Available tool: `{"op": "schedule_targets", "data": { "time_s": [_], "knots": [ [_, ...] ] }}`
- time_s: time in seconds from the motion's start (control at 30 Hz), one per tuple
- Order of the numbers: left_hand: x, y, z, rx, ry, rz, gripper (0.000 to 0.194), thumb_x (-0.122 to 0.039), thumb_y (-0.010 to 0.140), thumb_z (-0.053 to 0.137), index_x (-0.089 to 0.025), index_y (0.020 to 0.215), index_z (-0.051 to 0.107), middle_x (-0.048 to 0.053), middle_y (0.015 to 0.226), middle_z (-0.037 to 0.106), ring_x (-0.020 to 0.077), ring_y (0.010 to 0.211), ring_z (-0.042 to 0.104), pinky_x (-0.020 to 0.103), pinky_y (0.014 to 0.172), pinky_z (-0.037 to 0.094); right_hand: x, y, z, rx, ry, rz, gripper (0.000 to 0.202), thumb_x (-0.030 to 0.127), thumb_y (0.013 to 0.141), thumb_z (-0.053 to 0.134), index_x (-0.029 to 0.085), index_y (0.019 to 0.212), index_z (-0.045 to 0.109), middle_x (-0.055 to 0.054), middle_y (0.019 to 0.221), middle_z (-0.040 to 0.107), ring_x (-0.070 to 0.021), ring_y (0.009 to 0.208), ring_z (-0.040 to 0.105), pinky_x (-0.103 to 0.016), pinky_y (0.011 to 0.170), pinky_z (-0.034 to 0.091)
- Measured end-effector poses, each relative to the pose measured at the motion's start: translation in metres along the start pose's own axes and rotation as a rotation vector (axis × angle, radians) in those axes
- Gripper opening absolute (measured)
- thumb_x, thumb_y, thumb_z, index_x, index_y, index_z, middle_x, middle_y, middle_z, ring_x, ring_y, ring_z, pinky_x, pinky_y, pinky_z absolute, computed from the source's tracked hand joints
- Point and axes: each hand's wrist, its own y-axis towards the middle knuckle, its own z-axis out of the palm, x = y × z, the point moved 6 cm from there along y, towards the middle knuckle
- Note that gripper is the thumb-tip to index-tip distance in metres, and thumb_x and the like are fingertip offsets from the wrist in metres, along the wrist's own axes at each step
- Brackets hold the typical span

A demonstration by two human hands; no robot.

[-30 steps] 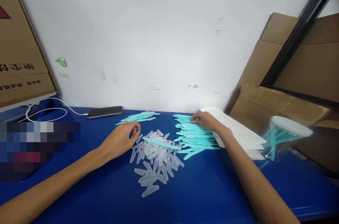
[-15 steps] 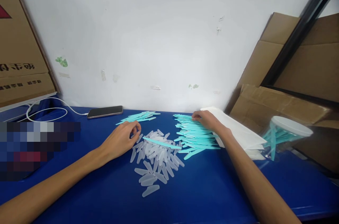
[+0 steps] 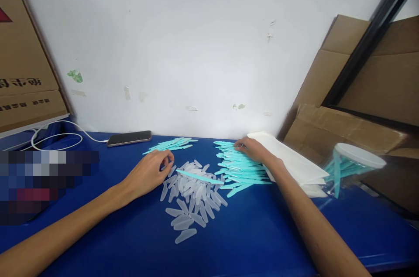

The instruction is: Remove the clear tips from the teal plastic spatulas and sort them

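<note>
Across the heap of small cloudy plastic covers (image 3: 193, 189), one long thin teal plastic stick (image 3: 199, 176) points left to right. Left of the heap, the left hand (image 3: 152, 170) is nearer it, loosely curled, nothing showing inside. Right of the heap, the right hand (image 3: 255, 149) bends over more teal sticks (image 3: 240, 170); I can't tell its hold.

white wall (image 3: 196, 41), patchy | blue tabletop (image 3: 255, 237) below it | black slanted bar (image 3: 356, 46) at right

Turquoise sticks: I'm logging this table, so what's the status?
Left hand beside clear pieces, grip unclear. Right hand at larger stick pile. Lone stick lies across clear pieces.
</note>
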Motion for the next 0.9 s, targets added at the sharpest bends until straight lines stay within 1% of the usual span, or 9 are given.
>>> {"op": "schedule_targets", "data": {
  "time_s": [0.13,0.23,0.3,0.4,0.5,0.57,0.67,0.8,0.9],
  "knots": [
    [-0.001,-0.001,-0.001,0.001,0.005,0.002,0.019,-0.037,0.093,0.047,-0.023,0.096,0.060,0.002,0.083,0.065,0.0223,0.084,0.060,0.032,0.070,0.043,0.000,0.000,0.001,0.003,-0.008,0.012,0.019,0.030,0.094,0.057,0.022,0.103,0.072,-0.005,0.102,0.074,-0.0213,0.091,0.066,-0.028,0.078,0.047],
    [-0.002,-0.001,-0.002,-0.001,0.011,0.004,0.019,-0.036,0.093,0.046,-0.023,0.095,0.060,0.002,0.083,0.065,0.0223,0.084,0.060,0.033,0.071,0.043,0.003,-0.001,-0.002,-0.005,-0.019,0.017,0.023,0.034,0.096,0.054,0.023,0.105,0.071,-0.006,0.104,0.073,-0.0221,0.093,0.066,-0.029,0.079,0.047],
    [-0.002,-0.001,-0.002,-0.003,0.013,0.007,0.019,-0.036,0.093,0.046,-0.023,0.096,0.060,0.002,0.084,0.065,0.0223,0.085,0.060,0.033,0.071,0.043,0.006,-0.002,-0.005,-0.018,-0.025,0.018,0.029,0.036,0.099,0.048,0.022,0.112,0.069,-0.008,0.112,0.072,-0.0234,0.100,0.065,-0.031,0.085,0.047],
    [-0.002,0.000,-0.001,-0.005,0.016,0.007,0.020,-0.036,0.093,0.046,-0.023,0.096,0.060,0.003,0.085,0.066,0.0224,0.085,0.060,0.033,0.070,0.043,0.010,-0.002,-0.004,-0.022,-0.024,0.014,0.039,0.040,0.102,0.038,0.022,0.128,0.062,-0.009,0.126,0.067,-0.0248,0.113,0.062,-0.033,0.095,0.045],
    [-0.002,0.000,-0.001,-0.006,0.018,0.007,0.021,-0.037,0.093,0.046,-0.023,0.096,0.061,0.003,0.084,0.066,0.0225,0.085,0.060,0.033,0.070,0.043,0.011,-0.002,0.000,0.008,-0.017,0.018,0.046,0.042,0.104,0.031,0.022,0.136,0.057,-0.008,0.130,0.066,-0.0251,0.113,0.063,-0.034,0.097,0.045],
    [-0.002,0.000,-0.001,-0.005,0.020,0.008,0.021,-0.037,0.093,0.046,-0.023,0.096,0.061,0.003,0.084,0.066,0.0226,0.085,0.060,0.033,0.070,0.043,0.011,-0.002,0.001,0.018,-0.013,0.027,0.047,0.042,0.104,0.029,0.022,0.135,0.059,-0.007,0.128,0.068,-0.0255,0.110,0.065,-0.035,0.097,0.046],
    [-0.003,0.000,-0.002,-0.003,0.022,0.011,0.022,-0.037,0.093,0.045,-0.023,0.097,0.061,0.003,0.085,0.066,0.0231,0.085,0.061,0.033,0.070,0.044,0.009,-0.001,-0.001,0.007,-0.013,0.041,0.045,0.040,0.104,0.030,0.022,0.128,0.063,-0.008,0.122,0.070,-0.0266,0.107,0.066,-0.036,0.094,0.046],
    [-0.004,0.000,-0.002,-0.008,0.021,0.020,0.022,-0.036,0.093,0.046,-0.022,0.096,0.062,0.004,0.084,0.067,0.0233,0.085,0.061,0.033,0.070,0.044,0.012,-0.001,-0.003,-0.002,-0.005,0.028,0.036,0.036,0.102,0.038,0.023,0.116,0.069,-0.007,0.116,0.073,-0.0242,0.102,0.067,-0.032,0.092,0.046],
    [-0.004,0.000,-0.003,-0.015,0.017,0.018,0.022,-0.036,0.092,0.046,-0.023,0.095,0.063,0.004,0.084,0.067,0.0231,0.084,0.062,0.033,0.070,0.044,0.013,-0.001,-0.003,-0.008,-0.001,0.024,0.030,0.034,0.100,0.044,0.023,0.113,0.069,-0.006,0.113,0.073,-0.0227,0.100,0.067,-0.029,0.088,0.047]
  ]
}}
